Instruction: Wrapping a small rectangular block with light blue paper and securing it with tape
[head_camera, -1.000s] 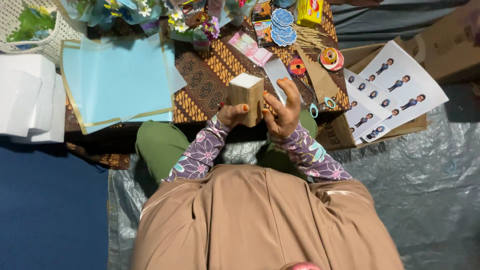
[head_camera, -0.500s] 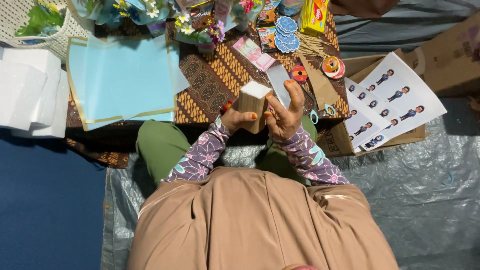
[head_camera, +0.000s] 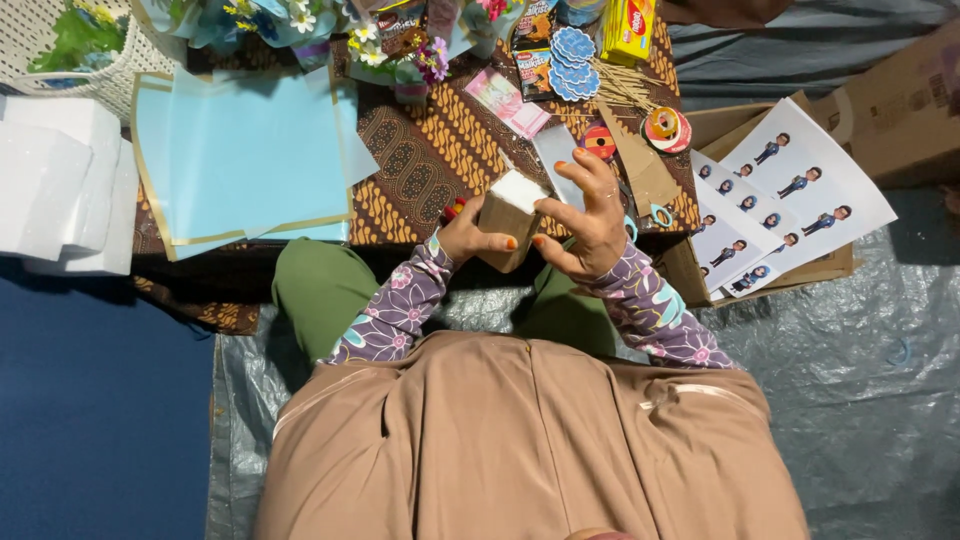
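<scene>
Block (head_camera: 508, 220), small, tan-sided with white top, was held tilted above the near edge of the counter (head_camera: 420, 160). Left hand (head_camera: 472, 238) gripped its lower side; right hand (head_camera: 585, 222) touched its right side, fingers spread. Light blue paper sheets (head_camera: 240, 150) lay left; printed figure sheets (head_camera: 790, 200) on cardboard off the right edge.
</scene>
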